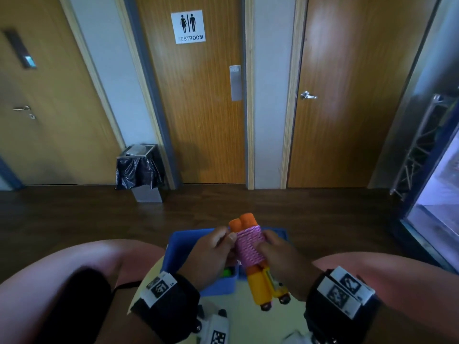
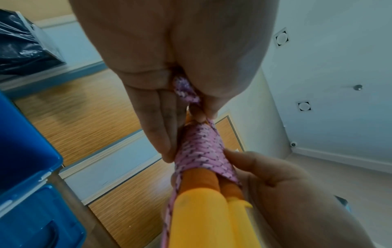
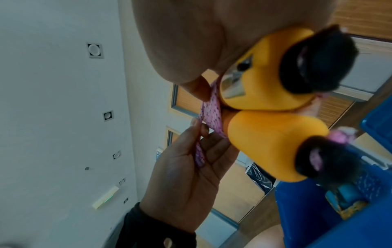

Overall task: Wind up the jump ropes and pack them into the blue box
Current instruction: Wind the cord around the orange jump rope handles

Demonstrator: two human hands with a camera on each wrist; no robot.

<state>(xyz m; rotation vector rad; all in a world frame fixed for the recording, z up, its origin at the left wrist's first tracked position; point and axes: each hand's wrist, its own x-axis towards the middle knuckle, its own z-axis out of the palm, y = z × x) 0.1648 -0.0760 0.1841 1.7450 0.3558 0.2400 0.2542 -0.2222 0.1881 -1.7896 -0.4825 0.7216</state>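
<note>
**Surroundings: corridor fixtures**

Three wooden doors (image 1: pixel 198 108) face a dark wood floor (image 1: pixel 248 204). The middle door bears a restroom sign (image 1: pixel 188 26) and a metal push plate (image 1: pixel 235 82). A bin (image 1: pixel 141 170) with a black liner stands beside its frame. A metal truss (image 1: pixel 422 142) stands at right.

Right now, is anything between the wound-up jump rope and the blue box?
Nothing visible blocks it. The jump rope is held just above the open blue box by the left hand and right hand. Something green already lies inside, near the front wall.
</note>
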